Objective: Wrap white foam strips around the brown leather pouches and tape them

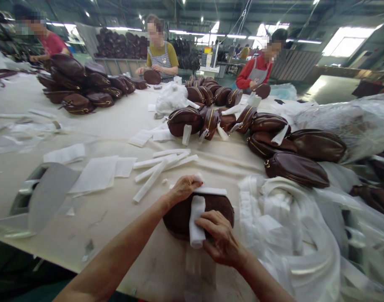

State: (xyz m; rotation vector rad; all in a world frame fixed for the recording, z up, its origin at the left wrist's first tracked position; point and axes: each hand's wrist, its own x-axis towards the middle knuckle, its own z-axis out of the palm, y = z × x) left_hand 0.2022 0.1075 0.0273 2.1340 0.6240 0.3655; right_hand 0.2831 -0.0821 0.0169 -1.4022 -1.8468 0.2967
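Dark brown bag (177, 216) lies flat on the counter (116, 222), right in front of the wearer, between both hands. White wrap (197, 207) runs across its middle, near-to-far, its near end rolled into a tube shape. Right hand (220, 235): fingers narrow, holding the wrap near that end. Left hand (183, 188): fingers pinched on a small white piece at the bag's far edge; exactly what it is, can't tell, fingers cover it. Narrow white strip (215, 191) lies along that edge too. For this step I'd keep the left as anchor, roll the wrap snug and even with the right, keep it square to the bag, and go light: the sheet looks soft and would likely crease or tear if yanked. Don't let the bag skid. Bag itself: rounded oval, leather-like, dull surface, no damage I can make out; near side partly behind the wrap and right hand.
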